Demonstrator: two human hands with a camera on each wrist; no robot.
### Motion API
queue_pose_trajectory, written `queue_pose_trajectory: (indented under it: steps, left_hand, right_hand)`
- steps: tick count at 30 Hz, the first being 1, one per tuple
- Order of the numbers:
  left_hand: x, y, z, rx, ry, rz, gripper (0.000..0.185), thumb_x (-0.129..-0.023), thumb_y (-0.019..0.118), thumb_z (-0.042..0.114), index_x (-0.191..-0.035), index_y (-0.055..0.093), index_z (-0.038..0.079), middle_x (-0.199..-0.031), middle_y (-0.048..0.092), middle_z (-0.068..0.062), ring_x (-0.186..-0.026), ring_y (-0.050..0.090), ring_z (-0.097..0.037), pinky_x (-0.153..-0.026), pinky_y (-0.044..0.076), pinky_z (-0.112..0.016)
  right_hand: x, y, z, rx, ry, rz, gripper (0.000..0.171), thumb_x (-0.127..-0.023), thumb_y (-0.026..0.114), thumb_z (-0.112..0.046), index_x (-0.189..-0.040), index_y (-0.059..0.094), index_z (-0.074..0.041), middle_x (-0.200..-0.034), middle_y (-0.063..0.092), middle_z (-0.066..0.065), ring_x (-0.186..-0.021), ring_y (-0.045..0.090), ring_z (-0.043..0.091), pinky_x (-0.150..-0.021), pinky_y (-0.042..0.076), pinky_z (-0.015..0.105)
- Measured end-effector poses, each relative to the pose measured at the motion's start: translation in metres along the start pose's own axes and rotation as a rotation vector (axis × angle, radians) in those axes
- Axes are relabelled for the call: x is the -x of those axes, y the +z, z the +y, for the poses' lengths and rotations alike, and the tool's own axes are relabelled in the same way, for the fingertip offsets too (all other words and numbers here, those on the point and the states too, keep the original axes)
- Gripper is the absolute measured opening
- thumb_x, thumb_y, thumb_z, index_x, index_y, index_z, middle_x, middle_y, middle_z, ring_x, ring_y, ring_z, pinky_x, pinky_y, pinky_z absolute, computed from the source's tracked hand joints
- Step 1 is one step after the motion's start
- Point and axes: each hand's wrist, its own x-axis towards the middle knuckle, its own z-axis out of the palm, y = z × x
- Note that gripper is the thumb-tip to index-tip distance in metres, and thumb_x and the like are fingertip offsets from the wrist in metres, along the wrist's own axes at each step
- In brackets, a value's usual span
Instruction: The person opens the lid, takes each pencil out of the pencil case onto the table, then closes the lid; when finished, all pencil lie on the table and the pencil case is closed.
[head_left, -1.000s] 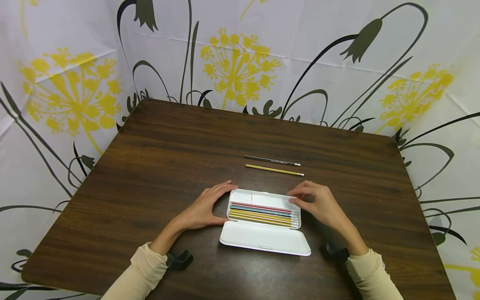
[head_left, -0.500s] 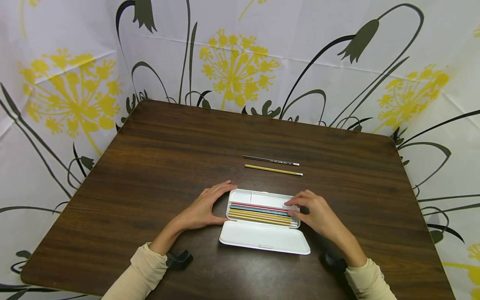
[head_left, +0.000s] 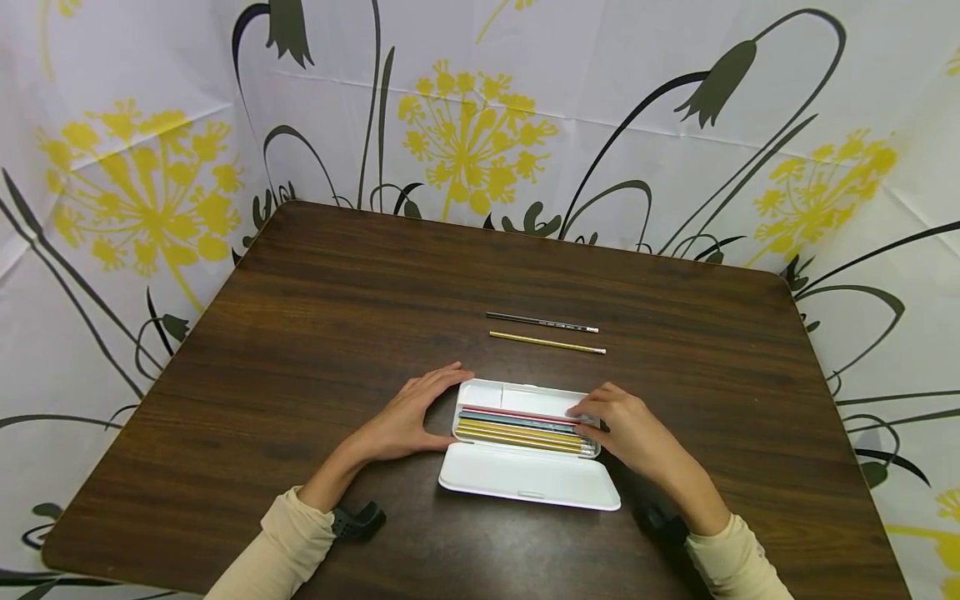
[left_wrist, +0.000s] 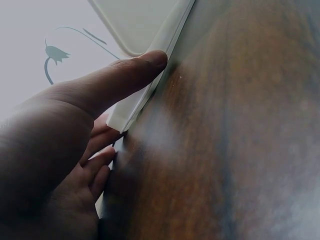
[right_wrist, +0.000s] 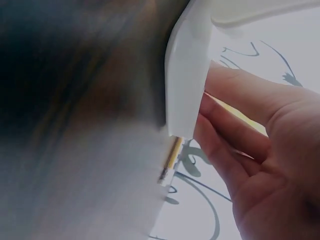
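Since the earlier frames the right hand (head_left: 626, 427) had slid leftward and down from beside the far right corner of the white pencil case (head_left: 525, 462) until its fingertips lay over the eraser ends of the pencils (head_left: 521, 427) inside; the left hand and the case had kept their places. In the head view the case lay open just below the centre of the frame on the dark wooden tabletop (head_left: 337, 333), its flat lid (head_left: 528, 479) folded toward the person and its tray holding a row of pencils, red at the far side, then teal, then several yellow. The right hand's fingers were curled at the right end of the tray, touching the pencil ends; whether they actually pinched one could not be told, though the right wrist view showed a yellow pencil's ferrule end (right_wrist: 170, 162) jutting past the case wall (right_wrist: 187, 75) beside those fingers (right_wrist: 225, 130). The left hand (head_left: 408, 417) rested open against the left end of the tray, thumb (left_wrist: 120, 80) pressed to its edge in the left wrist view. Above the case, toward the centre of the frame, a black pencil (head_left: 542, 322) and a yellow pencil (head_left: 547, 342) lay parallel on the tabletop, well apart from both hands. Cream sleeves (head_left: 288, 533) covered the forearms, and a flowered white backdrop (head_left: 480, 125) hung behind.
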Motion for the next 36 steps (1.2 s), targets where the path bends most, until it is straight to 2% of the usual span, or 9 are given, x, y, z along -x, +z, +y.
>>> queue_pose_trajectory:
  steps: [16,26,36]
  left_hand:
    - [0.0019,0.0019,0.0016,0.002,-0.007,-0.011,0.092,-0.076,0.083,0.044,-0.151,0.038,0.015,-0.155,0.034,-0.008,-0.145,0.023,-0.022,-0.103,0.025,-0.054]
    - [-0.0055,-0.003,-0.0009,-0.011,-0.003,-0.006,0.092,-0.076,0.085,0.039,-0.151,0.037,0.015,-0.156,0.032,-0.008,-0.145,0.021,-0.021,-0.105,0.023,-0.053]
    - [-0.0055,-0.0011,-0.0014,-0.005,-0.001,-0.013,0.093,-0.075,0.085,0.038,-0.151,0.037,0.015,-0.155,0.032,-0.008,-0.145,0.021,-0.022,-0.104,0.024,-0.052]
  right_hand:
    - [0.0053,0.0059,-0.0047,0.011,-0.064,0.054,0.023,-0.076,0.084,-0.005,-0.098,0.076,-0.009,-0.091,0.069,0.0,-0.084,0.054,0.011,-0.067,0.049,0.029]
    - [0.0027,0.0043,-0.0004,0.074,-0.099,0.086,0.033,-0.074,0.085,-0.004,-0.103,0.071,-0.01,-0.093,0.067,0.0,-0.086,0.055,0.014,-0.068,0.05,0.031]
    - [0.0032,0.005,0.0027,0.054,-0.139,0.081,0.024,-0.077,0.083,-0.005,-0.097,0.072,-0.01,-0.094,0.071,-0.002,-0.084,0.056,0.014,-0.07,0.05,0.032]
